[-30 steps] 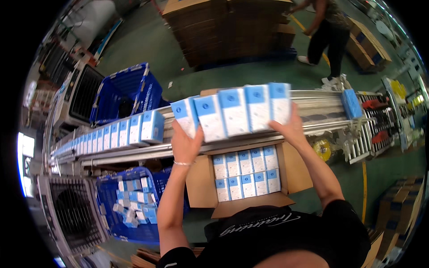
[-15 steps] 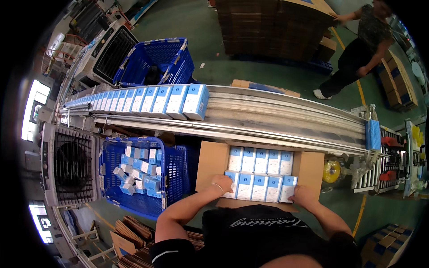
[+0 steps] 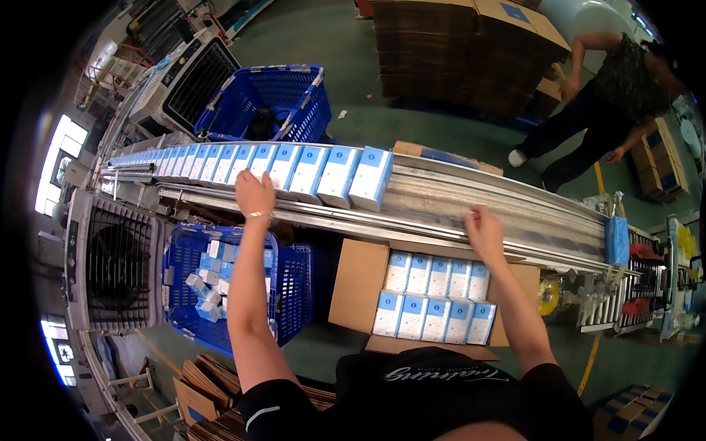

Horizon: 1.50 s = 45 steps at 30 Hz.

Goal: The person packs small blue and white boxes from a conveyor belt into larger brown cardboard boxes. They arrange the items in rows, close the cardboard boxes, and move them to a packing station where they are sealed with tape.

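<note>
A long row of white and blue cartons (image 3: 371,178) stands on the conveyor (image 3: 448,195), filling its left part. My left hand (image 3: 255,194) is at the near side of this row, fingers somewhat apart, at or touching the cartons, gripping none that I can see. Over the conveyor's near rail, to the right of the row, my right hand (image 3: 485,232) is raised with loosely bent fingers and nothing in it. Below the conveyor, an open cardboard box (image 3: 358,285) holds two rows of similar cartons (image 3: 434,320); its flaps are folded outward.
A blue basket (image 3: 288,294) with loose small cartons stands left of the cardboard box. Another blue basket (image 3: 312,110) is beyond the conveyor. Rollers (image 3: 621,309) lie at the right end. A person (image 3: 603,110) is at the far right, near stacked cardboard (image 3: 441,59).
Both hands have left the cartons in the cardboard box and moved up to the conveyor, the left one farther left. The carton row now reaches farther right. The other person has shifted.
</note>
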### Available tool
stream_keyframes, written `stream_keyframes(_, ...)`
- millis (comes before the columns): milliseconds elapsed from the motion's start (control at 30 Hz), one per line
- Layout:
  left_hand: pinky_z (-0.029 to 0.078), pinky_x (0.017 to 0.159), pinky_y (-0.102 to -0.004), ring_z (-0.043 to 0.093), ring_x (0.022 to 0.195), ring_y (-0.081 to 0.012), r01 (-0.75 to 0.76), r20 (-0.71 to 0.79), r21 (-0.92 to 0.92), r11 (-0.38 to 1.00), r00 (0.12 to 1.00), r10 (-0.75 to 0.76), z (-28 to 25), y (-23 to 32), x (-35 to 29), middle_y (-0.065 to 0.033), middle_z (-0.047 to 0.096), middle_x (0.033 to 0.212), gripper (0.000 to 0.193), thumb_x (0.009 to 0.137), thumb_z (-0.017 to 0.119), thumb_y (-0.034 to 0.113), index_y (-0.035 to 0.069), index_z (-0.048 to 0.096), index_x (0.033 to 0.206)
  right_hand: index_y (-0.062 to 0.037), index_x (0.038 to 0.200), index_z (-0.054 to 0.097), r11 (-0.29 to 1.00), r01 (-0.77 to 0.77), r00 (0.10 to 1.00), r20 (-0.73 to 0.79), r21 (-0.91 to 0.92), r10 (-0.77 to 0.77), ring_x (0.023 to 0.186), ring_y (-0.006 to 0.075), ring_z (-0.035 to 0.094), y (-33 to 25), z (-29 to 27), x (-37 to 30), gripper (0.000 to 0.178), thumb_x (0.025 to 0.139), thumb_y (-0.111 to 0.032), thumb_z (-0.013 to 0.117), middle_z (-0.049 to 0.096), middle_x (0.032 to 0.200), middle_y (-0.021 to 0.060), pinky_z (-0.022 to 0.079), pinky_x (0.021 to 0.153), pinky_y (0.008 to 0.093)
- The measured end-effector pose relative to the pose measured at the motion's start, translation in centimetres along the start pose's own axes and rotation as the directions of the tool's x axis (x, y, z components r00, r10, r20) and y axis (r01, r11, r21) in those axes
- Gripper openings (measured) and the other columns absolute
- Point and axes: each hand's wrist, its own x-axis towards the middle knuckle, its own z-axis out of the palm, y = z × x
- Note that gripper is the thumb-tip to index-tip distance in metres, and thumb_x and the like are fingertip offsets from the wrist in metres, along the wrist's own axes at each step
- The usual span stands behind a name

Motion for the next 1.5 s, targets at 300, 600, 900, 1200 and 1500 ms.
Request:
stream_keyframes(300, 0.045, 0.084, -0.0429, 0.058, 0.098, -0.0433, 0.299, 0.685, -0.298, 0.906, 0.728, -0.015, 3.3, 2.2, 4.1, -0.0323, 0.06, 0.099, 0.074, 0.077, 0.059, 0.058, -0.01, 0.049, 0.106, -0.0024, 0.103, 0.059, 0.978, -0.086, 0.971, 0.205, -0.189, 0.125, 0.079, 0.0282, 0.065, 1.1, 0.2, 1.2, 0.034, 0.085, -0.031, 0.058, 0.067, 0.084, 0.0136, 0.05, 0.071, 0.0367)
stream_keyframes(600, 0.047, 0.081, -0.0387, 0.062, 0.093, -0.036, 0.212, 0.507, -0.664, 0.717, 0.833, 0.223, 0.1, 18.7, -4.4, -0.022, 0.063, 0.098, 0.071, 0.071, 0.073, 0.045, -0.003, 0.044, 0.114, 0.006, 0.119, 0.042, 0.959, -0.277, 0.957, 0.073, -0.056, 0.281, 0.1, 0.0309, 0.059, -0.7, -3.6, 3.6, 0.083, 0.066, -0.047, 0.076, 0.06, 0.108, 0.0213, 0.046, 0.086, 0.0367)
stream_keyframes(900, 0.033, 0.101, -0.0365, 0.037, 0.123, -0.0385, -0.048, 0.16, -0.876, 0.479, 0.909, 0.385, -7.4, 16.5, -26.2, -0.0284, 0.031, 0.135, 0.095, 0.076, 0.071, 0.042, -0.014, 0.02, 0.133, 0.0033, 0.128, 0.034, 0.995, 0.095, 0.995, -0.019, -0.015, -0.095, 0.107, 0.0318, 0.053, -1.6, -11.8, -14.1, 0.083, 0.069, -0.035, 0.077, 0.05, 0.116, 0.0207, 0.042, 0.092, 0.0414)
stream_keyframes(1200, 0.047, 0.065, -0.0444, 0.062, 0.076, -0.0317, -0.697, 0.681, -0.345, 0.628, 0.275, 0.679, -0.1, 20.2, -22.2, -0.0149, 0.065, 0.08, 0.046, 0.084, 0.053, 0.048, 0.005, 0.069, 0.087, 0.0018, 0.097, 0.052, 0.696, -0.067, 0.865, 0.306, -0.715, 0.398, 0.079, 0.0325, 0.06, 11.0, -7.6, -12.9, 0.044, 0.08, -0.037, 0.064, 0.053, 0.098, 0.0192, 0.05, 0.067, 0.0411)
stream_keyframes(1500, 0.052, 0.065, -0.0449, 0.063, 0.076, -0.04, 0.385, 0.753, 0.29, 0.876, 0.473, -0.457, -4.8, 8.8, -26.0, -0.0279, 0.063, 0.089, 0.072, 0.076, 0.064, 0.054, -0.01, 0.053, 0.107, 0.0026, 0.114, 0.045, 0.806, -0.13, 0.963, -0.266, -0.577, -0.035, 0.083, 0.0378, 0.058, 14.3, -16.1, -20.2, 0.045, 0.079, -0.02, 0.061, 0.054, 0.098, 0.0198, 0.049, 0.067, 0.0445)
